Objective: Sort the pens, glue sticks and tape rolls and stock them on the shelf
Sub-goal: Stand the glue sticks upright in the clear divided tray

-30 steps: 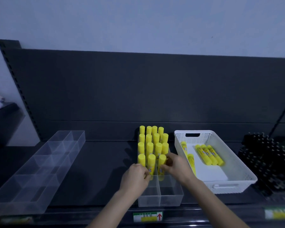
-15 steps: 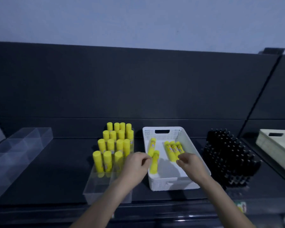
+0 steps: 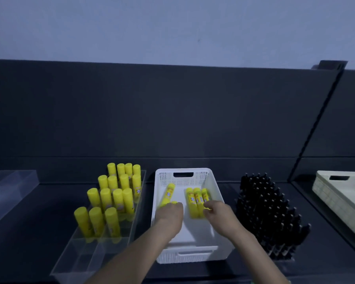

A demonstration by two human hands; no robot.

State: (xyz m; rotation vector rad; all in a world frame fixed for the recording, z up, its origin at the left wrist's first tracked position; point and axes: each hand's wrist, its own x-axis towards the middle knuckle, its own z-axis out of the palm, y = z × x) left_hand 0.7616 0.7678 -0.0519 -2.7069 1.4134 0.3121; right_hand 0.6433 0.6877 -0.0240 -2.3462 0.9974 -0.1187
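Note:
A white basket (image 3: 219, 191) stands on the dark shelf, with yellow glue sticks lying in it. One stick (image 3: 168, 193) lies at its left and three sticks (image 3: 195, 198) lie side by side at its right. My left hand (image 3: 170, 215) reaches into the basket, its fingers curled over another stick whose yellow tip shows at the knuckles. My right hand (image 3: 218, 215) pinches the near end of the rightmost of the three. Left of the basket, a clear divided tray (image 3: 84, 257) holds several upright glue sticks (image 3: 119, 199).
A block of upright black pens (image 3: 268, 212) stands right of the basket. A beige tray (image 3: 336, 193) sits at the far right, past a shelf divider. A second clear tray (image 3: 8, 191) lies at the far left. The shelf's dark back panel rises behind everything.
Both hands left the upright glue sticks in the clear tray and moved right into the white basket, where they closed on lying sticks. The view swung right.

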